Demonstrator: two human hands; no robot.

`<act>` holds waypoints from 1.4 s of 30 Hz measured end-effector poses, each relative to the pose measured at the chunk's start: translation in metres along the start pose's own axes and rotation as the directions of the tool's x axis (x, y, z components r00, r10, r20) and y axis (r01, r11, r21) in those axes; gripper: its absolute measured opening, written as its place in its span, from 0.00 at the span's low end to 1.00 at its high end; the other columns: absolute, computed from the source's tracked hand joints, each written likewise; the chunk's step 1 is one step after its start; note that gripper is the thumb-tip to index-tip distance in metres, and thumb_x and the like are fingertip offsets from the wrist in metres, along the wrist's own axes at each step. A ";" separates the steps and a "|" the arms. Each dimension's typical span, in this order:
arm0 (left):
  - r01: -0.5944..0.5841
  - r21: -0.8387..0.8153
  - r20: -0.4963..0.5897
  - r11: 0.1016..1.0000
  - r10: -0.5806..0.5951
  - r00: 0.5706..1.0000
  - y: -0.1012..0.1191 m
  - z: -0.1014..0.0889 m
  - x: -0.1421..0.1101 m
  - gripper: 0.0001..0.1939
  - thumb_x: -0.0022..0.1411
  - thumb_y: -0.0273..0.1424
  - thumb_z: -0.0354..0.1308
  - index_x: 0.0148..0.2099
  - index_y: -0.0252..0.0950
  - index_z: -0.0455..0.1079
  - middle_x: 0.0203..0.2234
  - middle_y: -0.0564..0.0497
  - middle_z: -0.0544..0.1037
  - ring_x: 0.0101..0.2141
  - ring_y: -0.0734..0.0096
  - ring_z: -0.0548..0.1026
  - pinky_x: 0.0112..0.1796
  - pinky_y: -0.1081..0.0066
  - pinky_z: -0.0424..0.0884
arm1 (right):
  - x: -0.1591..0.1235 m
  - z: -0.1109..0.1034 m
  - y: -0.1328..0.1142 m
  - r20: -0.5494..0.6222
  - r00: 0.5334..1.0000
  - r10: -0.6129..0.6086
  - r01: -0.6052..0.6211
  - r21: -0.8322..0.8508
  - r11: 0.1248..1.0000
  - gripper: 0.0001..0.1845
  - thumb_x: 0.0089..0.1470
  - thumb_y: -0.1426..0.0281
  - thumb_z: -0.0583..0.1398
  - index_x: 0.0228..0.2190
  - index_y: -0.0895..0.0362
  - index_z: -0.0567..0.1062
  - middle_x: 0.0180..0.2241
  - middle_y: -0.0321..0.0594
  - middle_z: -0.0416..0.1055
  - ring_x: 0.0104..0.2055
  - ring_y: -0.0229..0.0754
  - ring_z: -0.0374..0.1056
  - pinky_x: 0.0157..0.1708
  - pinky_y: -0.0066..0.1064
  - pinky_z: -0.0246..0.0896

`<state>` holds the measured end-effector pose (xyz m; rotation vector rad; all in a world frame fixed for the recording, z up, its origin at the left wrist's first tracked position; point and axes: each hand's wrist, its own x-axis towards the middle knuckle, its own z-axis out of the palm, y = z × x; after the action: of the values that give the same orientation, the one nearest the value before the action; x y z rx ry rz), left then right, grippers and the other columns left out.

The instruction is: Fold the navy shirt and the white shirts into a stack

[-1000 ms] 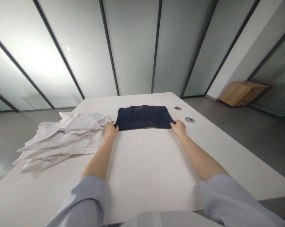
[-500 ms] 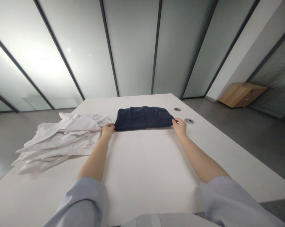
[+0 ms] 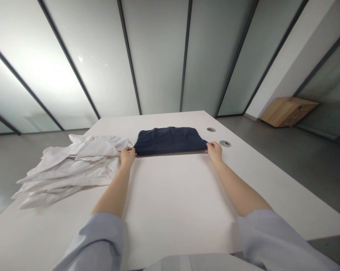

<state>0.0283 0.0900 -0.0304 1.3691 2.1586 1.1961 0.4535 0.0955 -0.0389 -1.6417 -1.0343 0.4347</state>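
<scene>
A dark navy cloth (image 3: 171, 140), looking like a folded garment, lies in a wide band across the far half of the white table (image 3: 181, 203). My left hand (image 3: 127, 155) pinches its near left corner, and my right hand (image 3: 214, 151) pinches the near right corner. Between them the near edge is drawn straight and seems slightly raised, with a thin shadow under it. The cloth's top is a little wrinkled. What exact kind of garment it is cannot be made out.
Left of my left hand is a loose pile of white garments (image 3: 76, 165), reaching toward the table's left edge. Two round grey cable grommets (image 3: 225, 143) sit in the tabletop beyond my right hand. A wooden cabinet (image 3: 288, 111) stands on the floor at right, and frosted glass panels are behind.
Both hands keep hold of the navy cloth's near corners. Its near edge is pulled a bit straighter and wider, with the left corner slightly further left.
</scene>
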 end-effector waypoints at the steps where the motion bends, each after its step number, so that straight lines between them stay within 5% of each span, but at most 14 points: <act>1: -0.011 0.009 -0.009 1.000 0.011 1.000 0.002 -0.002 -0.001 0.10 0.55 0.33 0.52 0.34 0.35 0.72 0.20 0.50 0.78 0.28 0.62 0.79 0.32 0.70 0.70 | 0.000 0.000 0.000 0.000 1.000 0.001 -0.001 -0.009 1.000 0.06 0.45 0.65 0.56 0.21 0.54 0.67 0.18 0.34 0.68 0.20 0.43 0.68 0.25 0.31 0.60; 11: -0.020 0.068 0.031 0.998 0.018 0.999 0.008 -0.009 -0.007 0.07 0.52 0.34 0.52 0.24 0.38 0.65 0.17 0.51 0.74 0.26 0.63 0.75 0.29 0.70 0.64 | 0.003 -0.004 0.002 -0.030 0.998 -0.061 0.050 -0.287 0.956 0.11 0.48 0.65 0.52 0.18 0.54 0.68 0.20 0.40 0.69 0.27 0.45 0.64 0.29 0.32 0.54; 16: -0.116 0.156 0.101 0.981 0.101 0.990 0.008 -0.007 -0.005 0.16 0.55 0.40 0.52 0.19 0.39 0.60 0.14 0.53 0.68 0.24 0.66 0.70 0.27 0.70 0.60 | 0.002 -0.007 -0.001 0.041 0.997 -0.071 0.082 -0.409 0.909 0.14 0.50 0.64 0.52 0.17 0.54 0.69 0.21 0.42 0.70 0.27 0.44 0.61 0.28 0.32 0.51; 22: -0.142 0.119 0.105 0.983 0.130 0.986 0.004 -0.006 -0.004 0.13 0.52 0.34 0.51 0.18 0.39 0.56 0.12 0.57 0.58 0.22 0.71 0.64 0.25 0.72 0.56 | 0.002 -0.005 0.000 0.091 0.992 -0.086 0.121 -0.502 0.856 0.12 0.49 0.66 0.55 0.18 0.55 0.70 0.22 0.41 0.70 0.27 0.42 0.61 0.28 0.31 0.49; 27: -0.150 0.209 0.141 0.966 0.122 0.983 0.004 -0.006 -0.005 0.09 0.52 0.32 0.52 0.22 0.38 0.62 0.14 0.56 0.63 0.23 0.68 0.67 0.26 0.71 0.59 | 0.002 -0.005 0.003 0.082 0.994 -0.075 0.108 -0.537 0.837 0.09 0.49 0.66 0.55 0.22 0.55 0.72 0.24 0.41 0.71 0.28 0.43 0.63 0.29 0.31 0.51; 29: -0.151 0.245 0.123 0.958 0.124 0.985 0.005 -0.006 -0.006 0.04 0.52 0.31 0.53 0.29 0.37 0.67 0.20 0.53 0.70 0.27 0.66 0.71 0.30 0.70 0.63 | 0.001 -0.005 0.004 0.068 0.994 -0.087 0.110 -0.550 0.828 0.08 0.48 0.66 0.56 0.27 0.55 0.74 0.28 0.42 0.73 0.32 0.45 0.65 0.32 0.32 0.54; 31: -0.187 0.257 0.070 0.948 0.174 0.982 0.007 -0.007 -0.009 0.11 0.52 0.30 0.53 0.39 0.36 0.70 0.30 0.49 0.76 0.33 0.63 0.74 0.36 0.68 0.67 | 0.000 -0.004 0.004 0.042 0.986 -0.163 0.158 -0.556 0.816 0.12 0.48 0.66 0.56 0.35 0.56 0.74 0.36 0.45 0.75 0.38 0.49 0.66 0.37 0.36 0.57; 36: -0.404 0.316 0.012 0.858 0.422 0.906 0.021 -0.007 -0.024 0.19 0.57 0.29 0.50 0.51 0.35 0.69 0.47 0.42 0.74 0.49 0.57 0.71 0.51 0.62 0.65 | -0.009 0.004 -0.004 0.174 0.857 -0.485 0.505 -0.465 0.727 0.20 0.52 0.67 0.52 0.45 0.60 0.73 0.47 0.54 0.71 0.51 0.56 0.63 0.51 0.46 0.55; 40: -0.622 0.309 0.279 0.719 0.557 0.782 0.026 0.006 -0.035 0.21 0.63 0.34 0.47 0.56 0.37 0.68 0.54 0.44 0.72 0.56 0.60 0.66 0.57 0.62 0.60 | -0.022 0.019 -0.008 0.466 0.694 -0.550 0.713 -0.336 0.615 0.26 0.57 0.62 0.51 0.54 0.57 0.69 0.56 0.50 0.66 0.59 0.55 0.58 0.57 0.49 0.52; 42: -0.666 0.329 0.414 0.669 0.531 0.739 0.022 0.016 -0.037 0.24 0.65 0.38 0.47 0.61 0.36 0.64 0.60 0.45 0.67 0.61 0.59 0.61 0.60 0.62 0.55 | -0.027 0.026 -0.005 0.584 0.669 -0.460 0.718 -0.349 0.602 0.30 0.59 0.56 0.49 0.59 0.56 0.64 0.61 0.48 0.60 0.63 0.55 0.54 0.60 0.49 0.50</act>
<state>0.0698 0.0704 -0.0281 2.4498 1.8790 0.5787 0.4177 0.0898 -0.0489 -1.5573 -2.1599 0.0058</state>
